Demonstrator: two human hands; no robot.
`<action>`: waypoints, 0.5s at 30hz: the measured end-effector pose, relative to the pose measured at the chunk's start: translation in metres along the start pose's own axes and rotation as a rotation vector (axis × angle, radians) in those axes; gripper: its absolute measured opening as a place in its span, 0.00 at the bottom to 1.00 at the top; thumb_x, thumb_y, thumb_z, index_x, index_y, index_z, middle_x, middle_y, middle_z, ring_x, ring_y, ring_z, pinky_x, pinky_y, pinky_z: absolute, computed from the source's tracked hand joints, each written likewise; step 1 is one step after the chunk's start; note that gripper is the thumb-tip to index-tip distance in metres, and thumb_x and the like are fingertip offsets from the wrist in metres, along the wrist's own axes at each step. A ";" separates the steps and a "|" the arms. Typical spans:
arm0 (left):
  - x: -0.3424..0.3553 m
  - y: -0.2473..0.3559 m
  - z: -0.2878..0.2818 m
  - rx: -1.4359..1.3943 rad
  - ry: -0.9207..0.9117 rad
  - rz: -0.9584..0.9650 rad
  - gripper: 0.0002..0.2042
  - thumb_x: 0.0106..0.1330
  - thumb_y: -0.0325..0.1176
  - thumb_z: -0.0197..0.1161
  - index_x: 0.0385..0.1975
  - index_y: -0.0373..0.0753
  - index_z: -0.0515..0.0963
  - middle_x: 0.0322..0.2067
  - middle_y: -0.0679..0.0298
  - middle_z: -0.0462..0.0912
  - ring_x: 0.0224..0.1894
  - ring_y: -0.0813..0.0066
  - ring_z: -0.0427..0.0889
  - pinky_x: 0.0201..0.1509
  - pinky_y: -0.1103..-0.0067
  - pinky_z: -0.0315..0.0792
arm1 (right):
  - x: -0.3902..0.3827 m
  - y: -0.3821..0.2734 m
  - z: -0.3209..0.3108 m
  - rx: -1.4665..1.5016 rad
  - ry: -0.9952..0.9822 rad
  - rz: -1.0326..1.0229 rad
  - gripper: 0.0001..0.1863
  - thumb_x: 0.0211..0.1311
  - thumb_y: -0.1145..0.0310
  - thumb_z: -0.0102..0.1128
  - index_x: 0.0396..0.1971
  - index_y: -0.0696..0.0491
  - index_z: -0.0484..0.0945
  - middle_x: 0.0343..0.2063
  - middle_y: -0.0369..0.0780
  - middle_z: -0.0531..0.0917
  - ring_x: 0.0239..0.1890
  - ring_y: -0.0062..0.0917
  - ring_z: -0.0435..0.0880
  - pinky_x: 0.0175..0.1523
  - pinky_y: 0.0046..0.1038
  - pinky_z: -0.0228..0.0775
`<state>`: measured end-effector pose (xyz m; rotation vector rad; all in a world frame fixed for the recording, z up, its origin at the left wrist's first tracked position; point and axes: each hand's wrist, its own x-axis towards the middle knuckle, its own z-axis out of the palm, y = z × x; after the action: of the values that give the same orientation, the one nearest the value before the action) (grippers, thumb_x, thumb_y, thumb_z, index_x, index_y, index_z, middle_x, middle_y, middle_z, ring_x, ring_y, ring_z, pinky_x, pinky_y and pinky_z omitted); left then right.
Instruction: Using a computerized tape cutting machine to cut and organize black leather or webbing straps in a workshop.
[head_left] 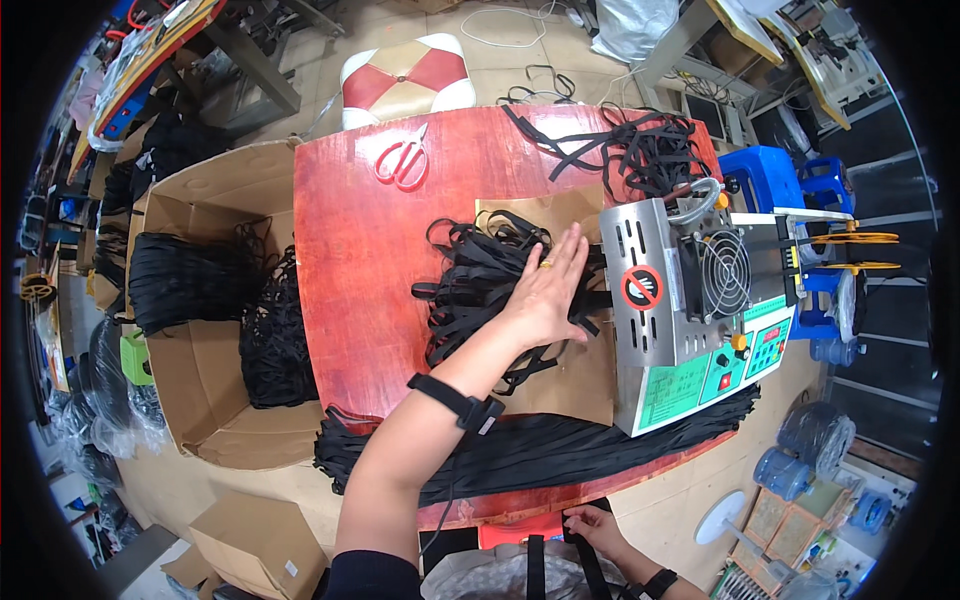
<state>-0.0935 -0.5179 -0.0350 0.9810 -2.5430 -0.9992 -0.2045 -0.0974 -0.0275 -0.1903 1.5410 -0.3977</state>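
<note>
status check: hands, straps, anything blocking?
Left hand flat, open on loose black strap pile. Right hand pinching a black strap at table edge. Cutting machine right beside pile; red scissors well apart.

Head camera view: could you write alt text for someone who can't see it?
A left hand lies flat on a heap of black straps on a red table, beside a metal machine. The right hand holds a strap at the lower edge.

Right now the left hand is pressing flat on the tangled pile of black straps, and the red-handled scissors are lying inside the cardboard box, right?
Not quite. The red-handled scissors lie on the red wooden table, not in the brown cardboard box. The head view shows it. The left hand does press flat on the tangled pile of black straps.
</note>
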 end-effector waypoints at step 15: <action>-0.053 -0.046 0.051 0.345 0.116 -0.163 0.08 0.43 0.28 0.63 0.25 0.37 0.75 0.31 0.57 0.75 0.39 0.62 0.74 0.43 0.70 0.62 | 0.004 0.001 0.009 -0.090 -0.010 -0.075 0.13 0.60 0.73 0.57 0.45 0.59 0.75 0.28 0.33 0.79 0.31 0.14 0.77 0.40 0.16 0.69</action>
<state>-0.0530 -0.4820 -0.1024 1.3127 -2.6206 -0.5271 -0.1957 -0.0992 -0.0312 -0.3212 1.5468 -0.3863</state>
